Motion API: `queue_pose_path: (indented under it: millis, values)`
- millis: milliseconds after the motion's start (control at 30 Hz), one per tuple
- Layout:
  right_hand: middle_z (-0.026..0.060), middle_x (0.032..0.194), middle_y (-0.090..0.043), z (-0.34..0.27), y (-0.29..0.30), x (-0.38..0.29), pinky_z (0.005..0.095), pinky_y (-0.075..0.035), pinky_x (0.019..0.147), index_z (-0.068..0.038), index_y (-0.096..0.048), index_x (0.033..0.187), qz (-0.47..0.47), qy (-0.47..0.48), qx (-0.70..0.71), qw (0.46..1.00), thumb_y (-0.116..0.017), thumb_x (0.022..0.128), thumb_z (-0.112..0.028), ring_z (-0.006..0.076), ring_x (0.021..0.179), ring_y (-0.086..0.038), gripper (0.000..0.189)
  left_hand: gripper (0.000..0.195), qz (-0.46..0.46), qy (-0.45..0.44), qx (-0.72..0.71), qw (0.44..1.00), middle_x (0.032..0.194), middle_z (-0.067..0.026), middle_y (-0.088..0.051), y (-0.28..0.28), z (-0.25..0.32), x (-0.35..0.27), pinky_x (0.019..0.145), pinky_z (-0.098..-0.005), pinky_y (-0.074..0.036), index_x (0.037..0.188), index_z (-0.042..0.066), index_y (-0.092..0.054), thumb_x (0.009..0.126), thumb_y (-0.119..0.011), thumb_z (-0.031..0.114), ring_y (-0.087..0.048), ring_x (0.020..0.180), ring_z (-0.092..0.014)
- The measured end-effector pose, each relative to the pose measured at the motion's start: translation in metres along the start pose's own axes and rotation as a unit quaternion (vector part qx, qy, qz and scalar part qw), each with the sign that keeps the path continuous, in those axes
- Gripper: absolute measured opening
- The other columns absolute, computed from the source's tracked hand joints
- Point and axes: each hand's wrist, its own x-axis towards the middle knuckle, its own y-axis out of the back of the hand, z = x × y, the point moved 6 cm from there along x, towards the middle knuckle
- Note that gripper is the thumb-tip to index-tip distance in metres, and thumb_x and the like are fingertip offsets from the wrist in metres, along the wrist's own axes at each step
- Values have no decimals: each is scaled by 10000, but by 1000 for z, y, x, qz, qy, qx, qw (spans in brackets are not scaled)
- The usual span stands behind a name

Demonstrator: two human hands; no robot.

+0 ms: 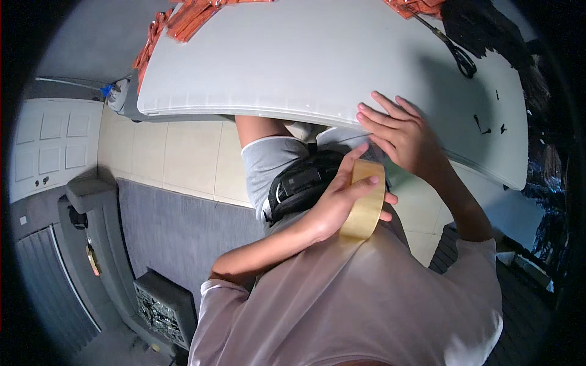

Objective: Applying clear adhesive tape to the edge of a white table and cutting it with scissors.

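My left hand grips a wide roll of yellowish packing tape close to my chest, its thumb over the tape's face and fingertips showing at the far side. Just beyond the roll, my right hand rests its spread fingers on the near edge of the white table; nothing shows in it. Black-handled scissors lie at the table's right, their blades towards orange bundles in clear wrapping.
More orange wrapped bundles lie at the table's far left, some over its edge. Dark fibrous material covers the far right corner, and small black scraps lie nearby. A black waist bag is on my lap. A grey sofa stands at left.
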Motion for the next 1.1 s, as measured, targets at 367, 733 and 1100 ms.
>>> queue_pose_path:
  millis: [367, 733, 1100]
  values:
    - [203, 1118, -705, 198, 70, -14, 451, -549, 915, -44, -694, 1175, 18, -265, -43, 963, -609, 948, -101, 360, 1037, -684, 249, 676, -12, -12, 15, 1000, 1155, -282, -619, 2, 0, -5, 863, -470, -581, 1602, 157, -39, 1075, -460, 198, -709, 956, -387]
    - [113, 935, -710, 333, 45, -40, 365, -527, 771, -3, -659, 1100, -93, -325, -90, 937, -687, 748, 6, 264, 815, -681, 353, 702, -22, -41, 4, 999, 1314, -207, -445, 2, -1, 8, 890, -482, -600, 1599, 134, -33, 1064, -488, 159, -670, 1092, -353]
    - [2, 816, -595, 197, 81, -83, 272, -480, 719, -25, -642, 1043, -196, -399, 410, 797, -481, 992, -174, 110, 733, -551, 226, 723, -40, -25, -39, 998, 1224, -156, -471, 3, -2, 4, 829, -443, -617, 1593, 148, -37, 1056, -521, 124, -674, 1061, -316]
